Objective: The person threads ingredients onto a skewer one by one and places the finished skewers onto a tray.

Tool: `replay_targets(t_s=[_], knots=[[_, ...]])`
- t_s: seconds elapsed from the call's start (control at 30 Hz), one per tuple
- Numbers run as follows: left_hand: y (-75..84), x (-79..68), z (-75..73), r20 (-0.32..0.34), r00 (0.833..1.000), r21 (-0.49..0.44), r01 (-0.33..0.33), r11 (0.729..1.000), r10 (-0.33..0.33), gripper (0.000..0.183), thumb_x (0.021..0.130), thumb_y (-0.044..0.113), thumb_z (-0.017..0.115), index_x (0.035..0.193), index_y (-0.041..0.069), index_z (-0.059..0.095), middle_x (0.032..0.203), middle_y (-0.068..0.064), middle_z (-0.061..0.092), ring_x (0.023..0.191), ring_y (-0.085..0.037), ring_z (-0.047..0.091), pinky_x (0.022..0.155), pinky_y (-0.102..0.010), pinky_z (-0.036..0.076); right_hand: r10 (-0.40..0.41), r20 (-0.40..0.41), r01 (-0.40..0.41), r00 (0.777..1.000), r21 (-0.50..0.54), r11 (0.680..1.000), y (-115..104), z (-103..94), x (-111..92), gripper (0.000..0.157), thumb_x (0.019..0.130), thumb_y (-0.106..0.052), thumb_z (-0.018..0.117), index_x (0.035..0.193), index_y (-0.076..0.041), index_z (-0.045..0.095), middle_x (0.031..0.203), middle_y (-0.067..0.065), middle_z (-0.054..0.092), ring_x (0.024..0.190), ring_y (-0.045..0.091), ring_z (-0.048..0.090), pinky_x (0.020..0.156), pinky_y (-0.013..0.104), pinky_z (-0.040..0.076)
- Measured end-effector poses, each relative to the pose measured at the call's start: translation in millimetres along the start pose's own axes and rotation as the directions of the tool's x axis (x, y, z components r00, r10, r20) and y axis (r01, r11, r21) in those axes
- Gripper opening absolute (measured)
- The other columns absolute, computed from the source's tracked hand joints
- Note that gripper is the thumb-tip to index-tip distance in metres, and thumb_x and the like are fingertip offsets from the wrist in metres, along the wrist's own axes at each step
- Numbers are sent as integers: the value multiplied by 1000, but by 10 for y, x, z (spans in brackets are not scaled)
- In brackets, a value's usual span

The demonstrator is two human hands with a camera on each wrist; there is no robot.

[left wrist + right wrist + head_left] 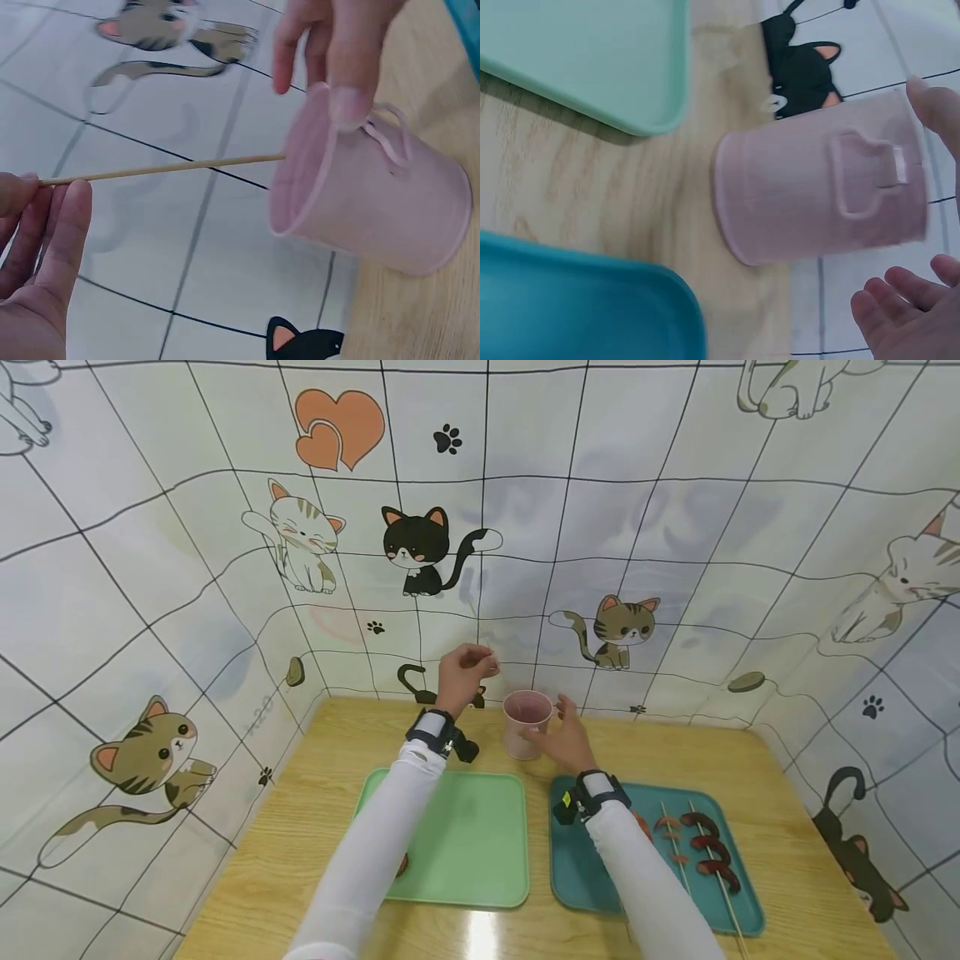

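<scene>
My left hand [466, 677] is raised above and left of a small pink bucket [519, 745]. It pinches one end of a thin wooden skewer [165, 169] between thumb and fingers. The other end of the skewer reaches into the bucket's mouth; its tip is hidden inside. The bucket stands upright on the table, with a folded handle loop [862, 176] on its side. At the rim, on the bucket's right, is my right hand [572, 745]. Its thumb appears to touch the rim, while its other fingers are spread and apart from the bucket.
A light green tray [472, 839] lies front left, with a small reddish-brown piece [402, 865] partly behind the left sleeve. On the teal tray [592, 885] at right lie skewers with sausage pieces [712, 843]. A cat-print tile-pattern wall covering [525, 527] rises behind the wooden table [300, 827].
</scene>
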State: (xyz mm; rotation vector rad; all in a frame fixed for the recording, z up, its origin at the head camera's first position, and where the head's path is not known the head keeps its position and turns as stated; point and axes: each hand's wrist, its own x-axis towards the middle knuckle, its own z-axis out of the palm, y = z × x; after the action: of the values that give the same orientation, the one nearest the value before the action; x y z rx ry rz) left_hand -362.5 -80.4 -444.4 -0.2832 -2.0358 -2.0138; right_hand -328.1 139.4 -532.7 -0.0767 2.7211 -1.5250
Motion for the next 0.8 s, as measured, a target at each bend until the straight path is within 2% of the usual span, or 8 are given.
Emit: replay_targets(t_s=[0.1,0.23,0.4,0.47,0.67,0.8], knots=[[84,-56,-86,-16,1000,-106,24,994,-26,18,96,5,71,111,-4,68,100,-13,73,87,-17,76,80,-29,64,-2,4,2,1000,12,1000,-36,-103,-102,115,82,-53,82,164,-16,11,167,19,28,152,41,32,118,63,37],[164,-178,-179,-12,998,-232,50,971,-54,24,96,4,71,114,-11,64,98,-12,71,87,-17,75,88,-35,63,-32,0,32,999,37,999,-64,-203,-268,110,85,-54,80,165,-20,13,169,12,27,154,35,30,122,59,34],[182,-412,-255,3,995,-326,97,941,-101,15,95,3,72,108,-3,67,97,-11,71,87,-17,75,89,-36,63,-99,16,98,995,76,992,-109,-306,-524,105,87,-55,78,164,-19,16,169,8,27,156,31,28,125,55,31],[175,-529,-268,17,993,-344,111,932,-113,14,94,4,72,107,-2,67,99,-13,71,87,-17,75,89,-36,63,-123,21,121,992,86,989,-137,-334,-629,102,87,-53,78,163,-17,19,168,9,29,155,31,29,125,55,31],[124,-899,-242,83,991,-359,128,925,-104,22,96,3,70,112,-10,62,100,-11,71,92,-18,74,91,-37,63,-173,29,168,984,132,977,-227,-363,-952,92,91,-44,78,161,-19,24,166,10,35,153,31,34,124,55,33],[90,-1153,-200,112,984,-356,173,918,-142,15,96,3,69,109,-4,65,97,-6,71,91,-17,74,90,-37,63,-203,40,192,978,179,965,-278,-348,-1154,84,94,-35,77,159,-19,27,163,11,39,151,32,38,123,55,35]])
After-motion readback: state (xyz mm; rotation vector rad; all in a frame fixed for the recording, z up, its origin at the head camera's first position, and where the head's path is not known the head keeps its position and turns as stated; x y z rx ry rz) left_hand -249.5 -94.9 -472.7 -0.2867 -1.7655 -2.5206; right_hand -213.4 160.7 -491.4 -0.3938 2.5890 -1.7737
